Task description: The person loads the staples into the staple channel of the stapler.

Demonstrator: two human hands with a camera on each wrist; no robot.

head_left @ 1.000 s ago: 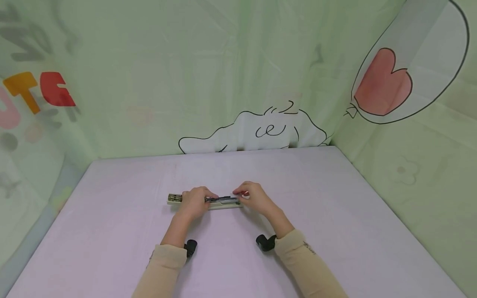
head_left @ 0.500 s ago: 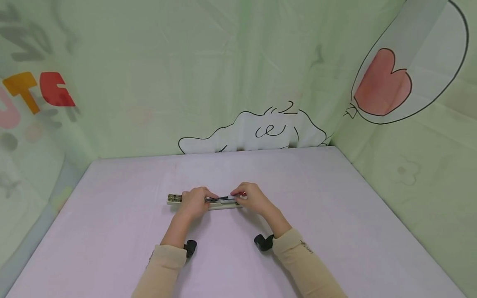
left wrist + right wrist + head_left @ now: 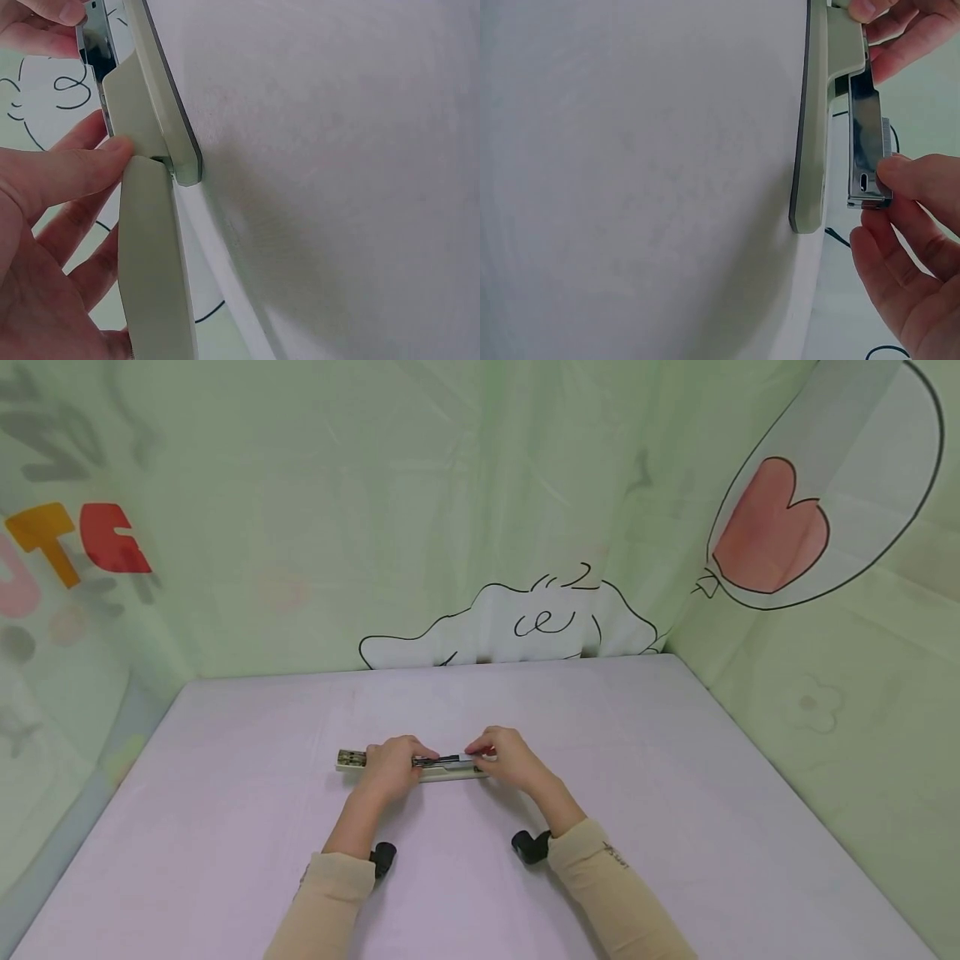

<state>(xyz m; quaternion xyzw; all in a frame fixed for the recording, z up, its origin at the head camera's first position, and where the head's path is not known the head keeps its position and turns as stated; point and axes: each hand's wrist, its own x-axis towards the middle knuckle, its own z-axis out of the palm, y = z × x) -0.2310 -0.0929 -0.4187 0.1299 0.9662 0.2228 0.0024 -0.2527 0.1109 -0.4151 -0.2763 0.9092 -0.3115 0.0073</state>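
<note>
A pale green stapler [image 3: 452,776] lies opened out flat on the table, its top arm [image 3: 154,255] swung back to the left. My left hand [image 3: 390,767] grips it near the hinge, with the thumb on the pale casing in the left wrist view. The shiny metal magazine [image 3: 865,131] stands raised above the stapler's base [image 3: 814,150]. Along the magazine's open side shows a grey strip of staples [image 3: 886,137]. At the magazine's free end, my right hand [image 3: 516,762] pinches the strip between thumb and fingers; its covered end is hidden.
A pale lilac cloth covers the table [image 3: 480,877]. Behind it hangs a green curtain [image 3: 300,527] with printed drawings, and another side of curtain stands at the right. A black wrist camera [image 3: 531,847] sits under the right sleeve, near the tabletop.
My right hand has shifted slightly left along the magazine, then stayed nearly still over the last half second. My left hand and the stapler have kept their places.
</note>
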